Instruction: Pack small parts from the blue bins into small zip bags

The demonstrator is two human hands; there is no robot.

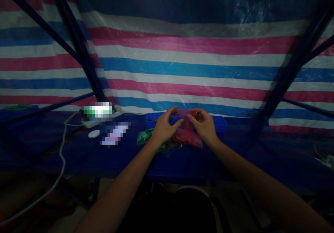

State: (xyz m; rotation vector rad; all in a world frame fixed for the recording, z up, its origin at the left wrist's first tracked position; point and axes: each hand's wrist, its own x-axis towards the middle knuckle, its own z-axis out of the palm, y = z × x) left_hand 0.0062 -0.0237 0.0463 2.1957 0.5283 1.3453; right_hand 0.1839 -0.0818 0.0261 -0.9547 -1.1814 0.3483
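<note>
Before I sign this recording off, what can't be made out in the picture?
In the head view:
Pink film: blurred; its outline and any contents are unclear.
Left hand: blur obscures whether its fingers grip the film.
Blue bin: left hand and right hand block its middle; one bin or two is unclear.
Upper pixelated patch, lower patch: mosaic hides both.
White cord: left edge cuts it off.

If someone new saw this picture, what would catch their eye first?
Probably the striped sheet filling the background. Then the left hand and right hand around a translucent pink piece over the blue table, with green packets beside the left hand. At left, a bright pixelated patch stands out.
</note>
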